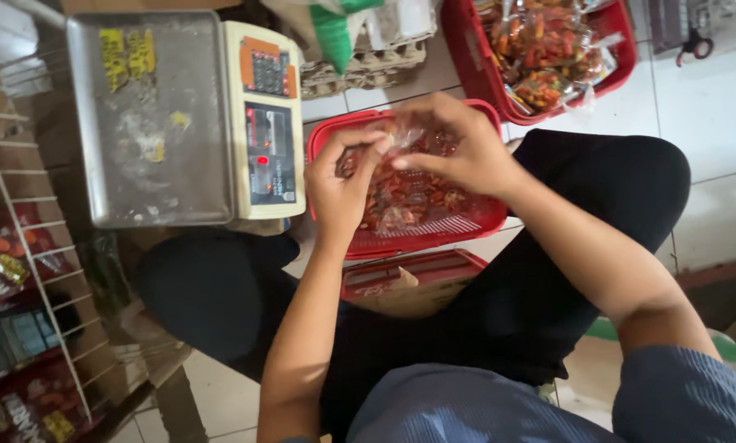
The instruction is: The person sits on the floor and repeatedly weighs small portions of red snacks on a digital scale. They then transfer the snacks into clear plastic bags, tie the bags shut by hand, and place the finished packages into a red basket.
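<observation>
A flat grey metal weighing scale (150,123) with a cream button panel (268,123) sits on the left. Behind it lie stacked brown egg trays (368,70). A second red plastic basket (622,57) full of clear snack packets (548,49) stands on the white tiled floor (712,123). A white wire rack (23,271) holds red packets (3,258).

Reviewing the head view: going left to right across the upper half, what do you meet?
Wire rack of snack packets → scale's steel pan → scale's keypad and display panel → left hand → small clear bag pinched by both hands → right hand → far red basket of filled packets.
</observation>
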